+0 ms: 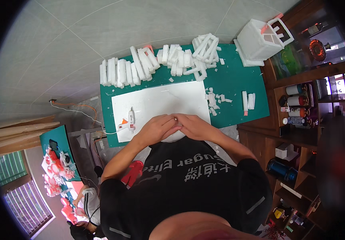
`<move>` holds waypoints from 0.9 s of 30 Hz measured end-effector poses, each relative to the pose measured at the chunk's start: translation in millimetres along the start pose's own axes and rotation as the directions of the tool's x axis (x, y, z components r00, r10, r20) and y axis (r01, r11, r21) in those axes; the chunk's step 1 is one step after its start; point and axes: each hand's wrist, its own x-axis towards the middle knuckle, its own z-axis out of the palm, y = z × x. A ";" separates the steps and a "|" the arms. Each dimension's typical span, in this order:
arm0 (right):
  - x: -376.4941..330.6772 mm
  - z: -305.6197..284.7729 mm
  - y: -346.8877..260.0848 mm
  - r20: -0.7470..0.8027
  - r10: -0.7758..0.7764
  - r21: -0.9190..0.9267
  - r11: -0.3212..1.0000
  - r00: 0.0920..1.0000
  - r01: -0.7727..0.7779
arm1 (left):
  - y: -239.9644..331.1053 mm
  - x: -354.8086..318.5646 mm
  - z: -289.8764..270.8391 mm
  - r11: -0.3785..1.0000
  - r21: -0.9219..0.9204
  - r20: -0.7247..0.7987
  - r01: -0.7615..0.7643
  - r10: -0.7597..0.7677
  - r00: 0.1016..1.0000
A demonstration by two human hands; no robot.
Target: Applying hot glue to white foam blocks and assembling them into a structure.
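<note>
Both hands meet at the near edge of the white sheet, fingertips touching one another. The left hand (155, 129) and the right hand (195, 126) pinch a small white foam piece (175, 118) between them; the grip of each is narrow, fingers curled in tight around it. Only a sliver of the piece shows between the fingertips; its shape cannot be told.

Under the hands lies a white sheet (168, 102), flat on a green cutting mat (232, 86), which covers the desk. A hot glue gun (129, 121), white with an orange trigger, rests on the left part of the sheet, just beside the left hand but apart from it; its cord (78, 113) trails off to the left.

Along the far edge of the mat stands a row of cut white foam strips (134, 70), some upright, some leaning. To the right of it, a loose heap of longer foam sticks (203, 52). Small foam offcuts (214, 100) are scattered right of the sheet, with two short blocks (248, 101) beyond them.

At the far right corner sits a white foam house model (262, 40), partly off the mat. A wooden shelf unit (300, 104) with bottles stands on the right.
</note>
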 end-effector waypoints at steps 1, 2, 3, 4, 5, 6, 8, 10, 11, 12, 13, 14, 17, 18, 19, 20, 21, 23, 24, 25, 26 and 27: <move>-1.4 -3.2 -8.7 0.008 -0.043 0.006 0.999 0.999 0.043 | 7.3 -0.9 -8.3 1.000 -0.001 0.005 -0.004 0.004 1.000; -3.4 -7.7 -18.7 -0.001 -0.037 0.008 0.999 0.999 0.037 | 16.2 -1.2 -15.6 0.998 -0.050 -0.018 0.025 -0.026 0.999; -5.3 -12.5 -28.0 0.026 -0.079 -0.047 0.996 0.996 0.081 | 23.6 -1.4 -22.6 0.994 -0.100 -0.038 0.053 -0.057 0.998; -8.9 -18.0 -31.9 0.059 -0.119 -0.104 0.987 0.991 0.125 | 28.7 -2.6 -31.8 0.993 -0.105 -0.034 0.046 -0.050 0.998; -13.9 -28.9 -25.8 0.050 -0.113 -0.106 0.987 0.992 0.118 | 28.8 -7.4 -44.2 0.984 -0.130 -0.142 0.125 -0.143 0.979; -20.0 -45.6 -16.4 -0.013 0.058 0.041 0.998 0.998 -0.057 | 25.7 -12.6 -54.1 0.966 -0.163 -0.245 0.201 -0.237 0.940; -22.2 -54.4 -10.6 -0.060 0.238 0.199 0.955 0.969 -0.222 | 18.1 -11.6 -62.6 0.971 -0.175 -0.430 0.161 -0.222 0.875; -18.4 -48.8 -8.9 -0.326 0.146 0.389 0.921 0.934 -0.009 | 14.1 0.9 -56.5 0.958 -0.236 -0.469 0.161 -0.258 0.845; -12.0 -39.6 -8.0 -0.328 0.152 0.393 0.920 0.932 -0.012 | 9.9 9.5 -47.1 0.877 -0.416 -0.498 0.240 -0.441 0.747; -1.7 -26.3 -6.2 -0.425 0.151 0.603 0.783 0.893 0.154 | 3.7 19.3 -39.2 0.757 -0.585 -0.484 0.290 -0.613 0.624; 4.4 -13.6 -2.4 -0.510 0.183 0.747 0.579 0.840 0.327 | -7.3 31.1 -36.8 0.732 -0.603 -0.504 0.317 -0.658 0.560; 6.3 -5.0 8.7 -0.468 0.198 0.768 0.573 0.861 0.286 | -15.1 43.4 -38.0 0.717 -0.618 -0.512 0.322 -0.678 0.528; 8.8 27.1 25.3 -0.247 0.320 0.789 0.614 0.915 -0.001 | -42.4 62.0 -25.5 0.681 -0.685 -0.523 0.258 -0.706 0.477; 9.5 42.3 40.8 -0.313 0.378 0.678 0.731 0.871 -0.074 | -43.8 61.1 -20.9 0.679 -0.687 -0.517 0.260 -0.707 0.482; 9.1 40.9 42.3 -0.322 0.387 0.680 0.730 0.864 -0.073 | -44.7 61.1 -16.3 0.702 -0.659 -0.521 0.271 -0.685 0.510; 9.9 37.0 44.5 -0.282 0.444 0.727 0.677 0.851 -0.112 | -45.6 60.6 -11.2 0.725 -0.630 -0.522 0.278 -0.661 0.539; 10.3 32.9 45.9 -0.241 0.497 0.771 0.620 0.834 -0.147 | -48.9 53.1 -7.7 0.722 -0.635 -0.510 0.276 -0.659 0.552; 6.9 23.5 40.0 -0.332 0.513 0.783 0.618 0.791 -0.073 | -54.1 31.6 -4.2 0.692 -0.640 -0.474 0.332 -0.697 0.538; 6.2 21.3 39.0 -0.403 0.514 0.785 0.620 0.757 -0.002 | -53.9 25.5 -2.5 0.688 -0.643 -0.474 0.336 -0.703 0.530; 5.7 20.0 43.0 -0.416 0.526 0.785 0.620 0.742 0.001 | -47.3 27.9 -2.5 0.685 -0.639 -0.483 0.350 -0.712 0.510; 5.6 19.5 49.4 -0.359 0.471 0.696 0.710 0.806 -0.106 | -46.0 25.6 -2.0 0.693 -0.607 -0.439 0.389 -0.700 0.563; 5.3 20.7 52.2 -0.282 0.426 0.583 0.788 0.859 -0.199 | -46.1 24.4 -1.6 0.702 -0.571 -0.392 0.425 -0.688 0.611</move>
